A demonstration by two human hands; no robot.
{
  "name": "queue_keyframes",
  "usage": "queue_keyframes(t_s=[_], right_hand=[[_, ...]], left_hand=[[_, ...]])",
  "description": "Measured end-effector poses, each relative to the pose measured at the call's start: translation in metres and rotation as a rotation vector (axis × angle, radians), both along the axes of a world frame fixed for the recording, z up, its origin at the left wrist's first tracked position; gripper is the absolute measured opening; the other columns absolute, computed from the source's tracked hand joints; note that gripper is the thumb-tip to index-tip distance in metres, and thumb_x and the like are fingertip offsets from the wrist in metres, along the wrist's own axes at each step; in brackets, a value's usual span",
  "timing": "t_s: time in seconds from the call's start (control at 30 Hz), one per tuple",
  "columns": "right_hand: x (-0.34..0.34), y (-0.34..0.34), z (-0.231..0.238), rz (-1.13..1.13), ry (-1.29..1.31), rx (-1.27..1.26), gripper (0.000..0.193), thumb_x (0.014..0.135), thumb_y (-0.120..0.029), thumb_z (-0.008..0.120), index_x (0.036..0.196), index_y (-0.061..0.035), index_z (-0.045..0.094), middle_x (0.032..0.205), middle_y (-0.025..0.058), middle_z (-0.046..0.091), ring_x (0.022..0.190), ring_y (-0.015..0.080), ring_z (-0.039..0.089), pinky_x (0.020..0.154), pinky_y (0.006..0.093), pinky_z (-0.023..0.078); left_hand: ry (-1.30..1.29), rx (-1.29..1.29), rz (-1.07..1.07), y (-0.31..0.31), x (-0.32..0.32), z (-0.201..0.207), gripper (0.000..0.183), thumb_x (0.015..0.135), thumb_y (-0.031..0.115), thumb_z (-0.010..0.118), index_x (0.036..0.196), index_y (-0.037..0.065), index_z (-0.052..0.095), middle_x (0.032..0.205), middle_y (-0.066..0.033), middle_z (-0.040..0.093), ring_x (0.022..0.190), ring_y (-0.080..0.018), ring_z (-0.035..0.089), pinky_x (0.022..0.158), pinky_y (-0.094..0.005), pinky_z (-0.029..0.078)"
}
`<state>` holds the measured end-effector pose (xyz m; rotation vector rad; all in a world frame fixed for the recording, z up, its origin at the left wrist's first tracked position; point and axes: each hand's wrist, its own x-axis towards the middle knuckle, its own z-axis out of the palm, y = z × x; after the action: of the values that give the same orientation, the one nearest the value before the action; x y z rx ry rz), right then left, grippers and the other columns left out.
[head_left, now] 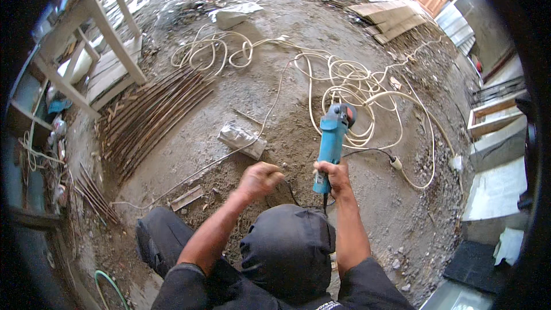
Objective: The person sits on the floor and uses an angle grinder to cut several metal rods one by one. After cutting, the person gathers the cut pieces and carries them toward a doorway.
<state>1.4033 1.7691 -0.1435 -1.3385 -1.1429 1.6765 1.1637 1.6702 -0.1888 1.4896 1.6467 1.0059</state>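
Observation:
My right hand [334, 174] grips the rear handle of a blue angle grinder [332, 139] that points away from me over the dirt floor. Its black power cord [367, 150] runs right to a white plug connector [396, 163]. My left hand [259, 179] is closed into a fist just left of the grinder, about level with its handle; what it holds, if anything, cannot be made out. I am crouched, with my dark-trousered knees below the hands.
White cable [350, 80] lies in loose coils ahead. A bundle of rusty steel rods [149, 117] lies at the left beside a white wooden table frame [97, 28]. A grey block [241, 139] sits nearby, stacked boards [390, 18] far right.

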Motion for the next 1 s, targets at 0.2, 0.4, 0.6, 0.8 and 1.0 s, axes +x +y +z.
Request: queue_keyframes(t_s=[0.2, 0.4, 0.6, 0.8, 1.0], right_hand=[[-0.02, 0.006, 0.012, -0.058, 0.184, -0.062, 0.038, 0.073, -0.016, 0.075, 0.103, 0.0012, 0.059, 0.081, 0.0108, 0.066, 0.061, 0.0204, 0.066, 0.053, 0.0368, 0.059], [-0.025, -0.001, 0.008, -0.073, 0.287, -0.099, 0.033, 0.072, -0.017, 0.077, 0.096, -0.0007, 0.062, 0.078, 0.0074, 0.065, 0.062, 0.019, 0.066, 0.057, 0.0338, 0.057], [-0.024, -0.011, 0.004, -0.039, 0.317, -0.105, 0.033, 0.071, -0.017, 0.077, 0.096, -0.0014, 0.06, 0.078, 0.0065, 0.063, 0.065, 0.0189, 0.066, 0.059, 0.0327, 0.055], [-0.003, -0.025, 0.002, -0.077, 0.216, 0.065, 0.041, 0.065, -0.026, 0.081, 0.097, -0.0053, 0.064, 0.081, 0.0036, 0.064, 0.072, 0.0172, 0.062, 0.068, 0.0334, 0.052], [0.103, -0.058, -0.026, -0.281, -0.512, 0.267, 0.049, 0.064, -0.028, 0.085, 0.104, -0.0075, 0.064, 0.085, 0.0029, 0.064, 0.074, 0.0185, 0.061, 0.072, 0.0375, 0.052]], left_hand=[[-0.108, 0.011, -0.157, -0.002, 0.068, 0.031, 0.04, 0.086, 0.032, 0.078, 0.11, 0.002, 0.071, 0.099, -0.0168, 0.07, 0.093, -0.0285, 0.068, 0.082, -0.038, 0.053], [-0.275, -0.069, -0.021, 0.001, 0.077, 0.02, 0.019, 0.092, 0.014, 0.069, 0.106, 0.0, 0.072, 0.088, -0.0066, 0.073, 0.082, -0.0114, 0.064, 0.078, -0.0293, 0.051], [-0.411, -0.245, 0.029, -0.002, 0.08, 0.008, 0.021, 0.09, 0.017, 0.075, 0.098, -0.002, 0.071, 0.084, -0.0023, 0.071, 0.076, -0.008, 0.061, 0.069, -0.0267, 0.049], [-0.28, -0.388, -0.118, -0.005, 0.052, -0.007, 0.026, 0.086, 0.024, 0.079, 0.095, 0.0, 0.072, 0.089, -0.0069, 0.073, 0.078, -0.0139, 0.065, 0.072, -0.0315, 0.052], [0.638, -0.15, 0.334, -0.021, -0.076, -0.035, 0.027, 0.082, 0.029, 0.077, 0.098, 0.009, 0.073, 0.1, -0.0141, 0.069, 0.101, -0.032, 0.063, 0.089, -0.0443, 0.049]])
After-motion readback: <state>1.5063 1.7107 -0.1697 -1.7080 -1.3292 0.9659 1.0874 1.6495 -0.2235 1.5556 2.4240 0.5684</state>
